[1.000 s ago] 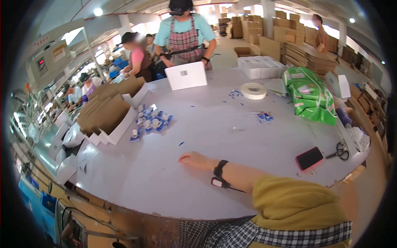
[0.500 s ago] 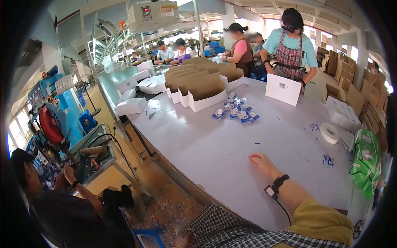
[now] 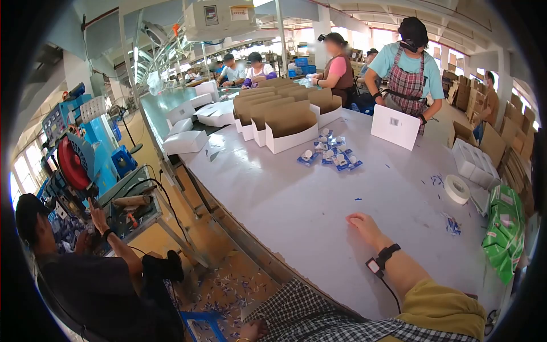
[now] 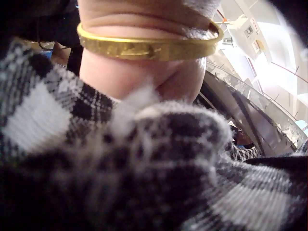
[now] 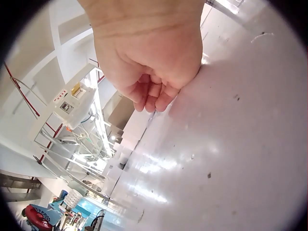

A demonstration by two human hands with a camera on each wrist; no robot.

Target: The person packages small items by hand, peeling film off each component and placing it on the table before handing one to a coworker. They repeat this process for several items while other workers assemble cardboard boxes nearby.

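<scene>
We rest our right hand [image 3: 366,228] on the bench [image 3: 285,211], its fingers loosely curled around nothing, a black strap [image 3: 388,252] around the wrist. A blue sliver [image 3: 358,199] lies just beyond the fingertips. Our left hand [image 3: 254,329] is low against our black-and-white checked apron [image 3: 293,305]; we cannot tell how its fingers lie, since the cloth hides them in the wrist view, where a gold bangle [image 4: 144,49] circles the wrist. Farther across the bench, we see a heap of blue carded packs [image 3: 337,155] beside a row of open white cartons [image 3: 292,138] with brown insides. A person in a plaid apron [image 3: 405,80] stands behind a white box [image 3: 393,127] bearing a barcode. To our right lie a tape roll [image 3: 449,194], blue scraps [image 3: 452,224] and a green bag [image 3: 504,228].
</scene>
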